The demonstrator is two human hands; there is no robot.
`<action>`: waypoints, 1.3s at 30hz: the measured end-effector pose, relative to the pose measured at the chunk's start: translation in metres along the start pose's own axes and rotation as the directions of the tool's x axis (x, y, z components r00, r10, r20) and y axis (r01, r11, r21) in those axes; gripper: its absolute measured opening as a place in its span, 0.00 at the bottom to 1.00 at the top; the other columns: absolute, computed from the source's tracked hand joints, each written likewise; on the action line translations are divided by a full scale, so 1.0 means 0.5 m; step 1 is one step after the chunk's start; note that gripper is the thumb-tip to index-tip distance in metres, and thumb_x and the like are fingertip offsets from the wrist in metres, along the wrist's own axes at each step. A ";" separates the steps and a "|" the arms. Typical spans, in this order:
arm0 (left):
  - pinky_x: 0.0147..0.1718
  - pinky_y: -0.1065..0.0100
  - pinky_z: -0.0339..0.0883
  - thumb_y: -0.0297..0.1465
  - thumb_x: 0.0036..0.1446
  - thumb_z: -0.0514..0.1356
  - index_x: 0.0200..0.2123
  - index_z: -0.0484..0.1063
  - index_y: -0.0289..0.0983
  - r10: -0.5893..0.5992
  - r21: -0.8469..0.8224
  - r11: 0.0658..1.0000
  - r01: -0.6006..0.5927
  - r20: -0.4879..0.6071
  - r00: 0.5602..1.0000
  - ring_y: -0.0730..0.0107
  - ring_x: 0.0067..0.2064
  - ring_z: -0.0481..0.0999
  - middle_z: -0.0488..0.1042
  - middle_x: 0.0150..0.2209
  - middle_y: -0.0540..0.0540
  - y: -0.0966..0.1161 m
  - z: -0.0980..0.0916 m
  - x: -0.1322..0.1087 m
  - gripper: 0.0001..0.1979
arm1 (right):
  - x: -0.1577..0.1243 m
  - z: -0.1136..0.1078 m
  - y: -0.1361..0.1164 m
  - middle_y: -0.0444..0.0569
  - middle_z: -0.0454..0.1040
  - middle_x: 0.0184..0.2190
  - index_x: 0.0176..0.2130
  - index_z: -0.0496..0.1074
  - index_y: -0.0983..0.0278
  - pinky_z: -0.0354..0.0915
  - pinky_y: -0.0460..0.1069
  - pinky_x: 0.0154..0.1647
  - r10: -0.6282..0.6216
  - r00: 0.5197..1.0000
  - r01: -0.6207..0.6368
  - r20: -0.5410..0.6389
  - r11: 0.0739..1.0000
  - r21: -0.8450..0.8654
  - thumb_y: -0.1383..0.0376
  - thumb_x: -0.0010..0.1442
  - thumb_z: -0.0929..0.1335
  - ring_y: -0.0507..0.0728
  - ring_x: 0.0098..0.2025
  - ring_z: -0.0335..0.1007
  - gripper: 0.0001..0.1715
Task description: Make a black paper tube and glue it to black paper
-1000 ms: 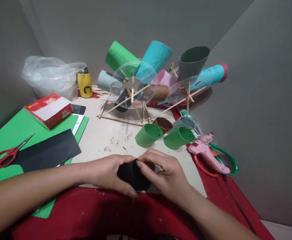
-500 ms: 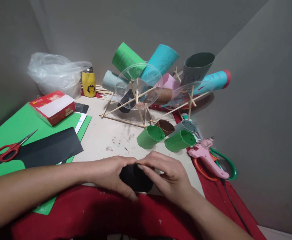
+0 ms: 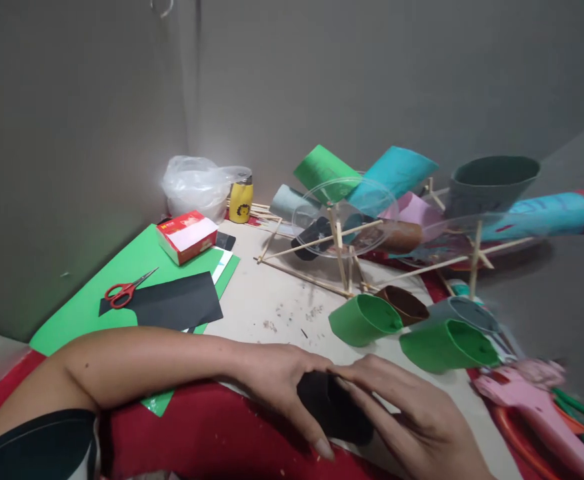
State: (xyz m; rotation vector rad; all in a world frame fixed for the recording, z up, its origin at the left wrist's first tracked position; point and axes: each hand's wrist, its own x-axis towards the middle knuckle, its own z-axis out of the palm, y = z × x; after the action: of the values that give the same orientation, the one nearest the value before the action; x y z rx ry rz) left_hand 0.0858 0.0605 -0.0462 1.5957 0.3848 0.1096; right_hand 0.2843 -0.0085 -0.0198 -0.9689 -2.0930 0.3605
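Black rolled-paper tube [image 3: 333,410] is clasped between left hand [image 3: 285,387] and right hand [image 3: 415,420] at near edge of beige desk [image 3: 272,300]. Green paper cup [image 3: 365,320] lies near; bare board is seen leftward.

Hands meet, lower centre.
Left hand [image 3: 282,387] and right hand [image 3: 412,420] curl inward, fingers touching; left forearm enters from lower left.

Left hand [image 3: 285,387] and right hand [image 3: 412,417] gripping black paper roll [image 3: 333,408]; green paper cups [image 3: 365,319] lying nearby.
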 end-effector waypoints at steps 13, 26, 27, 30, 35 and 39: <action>0.36 0.71 0.62 0.34 0.39 0.75 0.41 0.70 0.37 0.026 -0.181 0.982 -0.043 -0.096 0.995 0.71 0.36 0.66 0.66 0.33 0.53 0.018 -0.017 0.008 0.26 | -0.008 -0.015 0.003 0.51 0.82 0.34 0.41 0.80 0.60 0.75 0.50 0.36 0.219 0.940 -0.225 -0.261 0.974 0.005 0.70 0.62 0.68 0.58 0.36 0.79 0.10; 0.42 0.68 0.62 0.36 0.42 0.74 0.46 0.69 0.38 0.073 -0.162 0.982 -0.094 -0.128 0.989 0.67 0.42 0.68 0.69 0.40 0.50 0.023 -0.032 0.008 0.29 | 0.005 -0.010 0.001 0.51 0.81 0.32 0.32 0.79 0.62 0.74 0.48 0.36 0.269 0.959 -0.243 -0.091 0.943 0.226 0.66 0.60 0.71 0.56 0.34 0.78 0.05; 0.44 0.67 0.63 0.37 0.43 0.73 0.49 0.68 0.38 0.097 -0.156 0.981 -0.118 -0.135 0.986 0.66 0.45 0.68 0.69 0.42 0.49 0.027 -0.034 0.007 0.30 | 0.006 -0.014 0.003 0.50 0.80 0.31 0.31 0.78 0.62 0.73 0.47 0.34 0.320 0.944 -0.293 -0.075 0.923 0.250 0.64 0.60 0.71 0.55 0.33 0.77 0.07; 0.47 0.65 0.63 0.40 0.50 0.70 0.55 0.63 0.39 0.145 -0.199 0.960 -0.198 -0.251 0.957 0.64 0.49 0.70 0.70 0.47 0.45 0.037 -0.043 0.008 0.31 | 0.002 -0.024 0.014 0.47 0.76 0.26 0.30 0.77 0.63 0.67 0.45 0.24 0.497 0.867 -0.452 -0.048 0.822 0.346 0.57 0.59 0.72 0.51 0.23 0.69 0.13; 0.36 0.69 0.65 0.45 0.56 0.64 0.35 0.69 0.36 0.059 -0.202 0.940 -0.274 -0.695 0.716 0.71 0.35 0.72 0.73 0.33 0.48 0.036 -0.061 0.018 0.17 | -0.010 -0.024 0.038 0.40 0.65 0.18 0.32 0.75 0.65 0.58 0.44 0.16 0.626 0.779 -0.551 0.043 0.650 0.524 0.52 0.59 0.71 0.48 0.16 0.58 0.18; 0.26 0.72 0.58 0.40 0.47 0.70 0.24 0.65 0.36 -0.037 -0.232 0.950 -0.210 -0.750 0.661 0.76 0.24 0.66 0.69 0.20 0.52 0.026 -0.065 0.022 0.18 | -0.013 -0.020 0.038 0.40 0.66 0.17 0.32 0.73 0.65 0.60 0.44 0.17 0.620 0.781 -0.560 0.072 0.644 0.521 0.52 0.61 0.70 0.48 0.16 0.60 0.18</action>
State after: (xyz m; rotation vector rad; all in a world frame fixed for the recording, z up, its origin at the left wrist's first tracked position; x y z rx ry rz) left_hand 0.0887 0.0947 -0.0332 1.1928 0.8895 0.8949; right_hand 0.3042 -0.0012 -0.0269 -1.2742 -1.3831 1.1222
